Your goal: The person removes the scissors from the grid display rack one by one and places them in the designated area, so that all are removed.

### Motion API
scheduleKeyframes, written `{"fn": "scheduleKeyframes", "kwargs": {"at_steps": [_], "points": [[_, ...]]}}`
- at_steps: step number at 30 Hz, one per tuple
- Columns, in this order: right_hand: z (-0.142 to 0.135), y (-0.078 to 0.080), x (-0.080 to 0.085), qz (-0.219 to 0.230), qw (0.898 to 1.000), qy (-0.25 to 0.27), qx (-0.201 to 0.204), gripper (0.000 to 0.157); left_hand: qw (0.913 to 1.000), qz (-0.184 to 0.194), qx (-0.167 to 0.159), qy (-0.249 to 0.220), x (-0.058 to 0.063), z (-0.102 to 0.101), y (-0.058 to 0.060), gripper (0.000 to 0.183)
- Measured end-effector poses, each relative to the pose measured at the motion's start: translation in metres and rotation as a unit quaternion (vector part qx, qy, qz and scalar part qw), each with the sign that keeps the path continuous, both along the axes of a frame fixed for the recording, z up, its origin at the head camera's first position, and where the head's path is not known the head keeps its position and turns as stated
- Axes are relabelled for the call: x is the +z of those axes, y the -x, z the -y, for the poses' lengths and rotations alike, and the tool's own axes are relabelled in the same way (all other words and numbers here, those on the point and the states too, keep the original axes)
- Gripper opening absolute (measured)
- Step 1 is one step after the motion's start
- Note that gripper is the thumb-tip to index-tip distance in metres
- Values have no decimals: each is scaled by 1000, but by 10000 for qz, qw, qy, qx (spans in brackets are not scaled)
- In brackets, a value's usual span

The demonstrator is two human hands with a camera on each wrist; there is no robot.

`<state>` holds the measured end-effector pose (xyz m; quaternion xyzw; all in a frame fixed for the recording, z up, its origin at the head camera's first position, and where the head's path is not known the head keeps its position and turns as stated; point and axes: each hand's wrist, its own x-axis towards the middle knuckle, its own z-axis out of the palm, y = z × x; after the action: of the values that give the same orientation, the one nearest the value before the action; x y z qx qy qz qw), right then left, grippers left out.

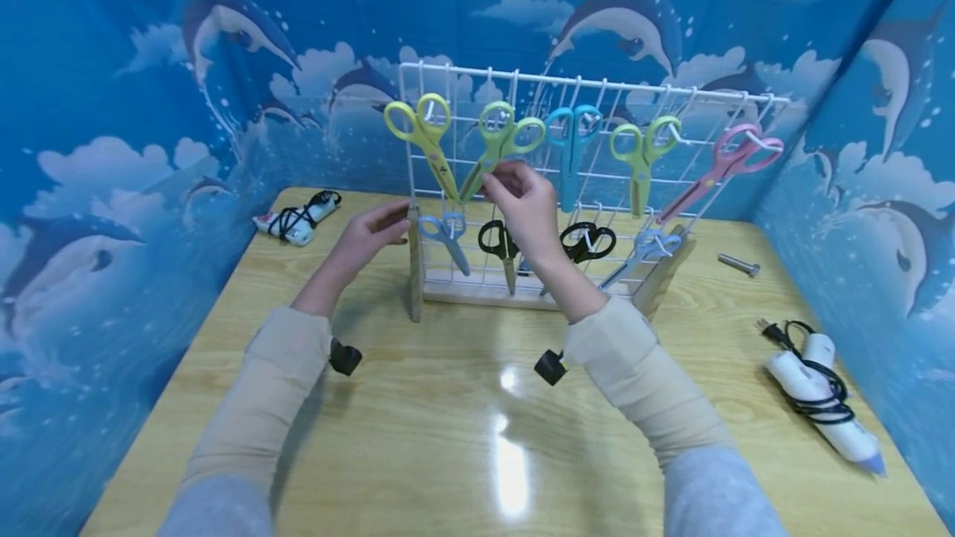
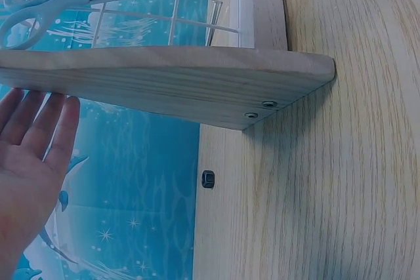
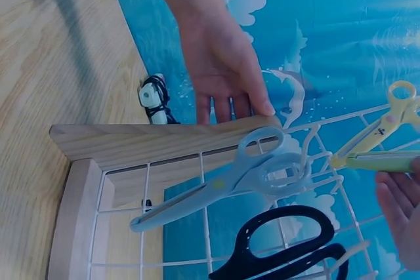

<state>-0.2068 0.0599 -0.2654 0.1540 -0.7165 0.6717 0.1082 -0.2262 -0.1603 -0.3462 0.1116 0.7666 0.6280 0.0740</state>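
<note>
A white wire rack (image 1: 477, 71) with wooden side panels holds several pairs of scissors on hooks. My right hand (image 1: 531, 210) pinches the blade of the green scissors (image 1: 492, 147) in the upper row, their handles still at the hook. Just left of them hang yellow scissors (image 1: 429, 139), the tips of the two meeting. Teal scissors (image 1: 570, 152) hang to the right of the hand. My left hand (image 1: 366, 240) rests with straight fingers against the left wooden panel (image 2: 164, 80), thumb at its front edge in the right wrist view. Light blue scissors (image 3: 216, 181) hang beside that panel.
More scissors hang on the rack: green (image 1: 642, 160), pink (image 1: 719, 168), and black ones (image 1: 498, 243) below. Corded white tools lie at back left (image 1: 298, 220) and on the right (image 1: 821, 400). A bolt (image 1: 739, 264) lies at back right; a nut (image 2: 208, 179) lies behind the left panel.
</note>
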Motion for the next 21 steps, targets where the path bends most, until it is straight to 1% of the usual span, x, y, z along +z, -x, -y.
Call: {"fn": "scheduleKeyframes", "kwargs": {"at_steps": [4,7,10,12,14,16,19,21], "points": [[0,-10,7,-329,9994,24,45,21,10000,-3,-14,-28,0,0,-1,54],[-1,-16,7,-706,9975,-84,-18,19,10000,-31,-36,-39,0,0,-2,53],[-5,-21,-2,-1053,9942,-216,-100,17,10000,-41,-56,-18,-1,-1,0,54],[-8,-26,-9,-1168,9927,-279,-80,16,10000,-27,-34,-18,-3,0,1,54],[-11,-32,-18,-1115,9933,-289,4,16,10000,2,-24,-25,-7,1,4,55],[-13,-41,-26,-912,9953,-226,230,16,10000,20,-4,-24,-11,3,7,56],[-14,-56,-44,-315,9973,-223,626,17,10000,32,4,-50,-14,4,11,57],[-14,-64,-59,221,9949,-240,957,18,10000,5,1,-49,-13,4,10,57]]}}
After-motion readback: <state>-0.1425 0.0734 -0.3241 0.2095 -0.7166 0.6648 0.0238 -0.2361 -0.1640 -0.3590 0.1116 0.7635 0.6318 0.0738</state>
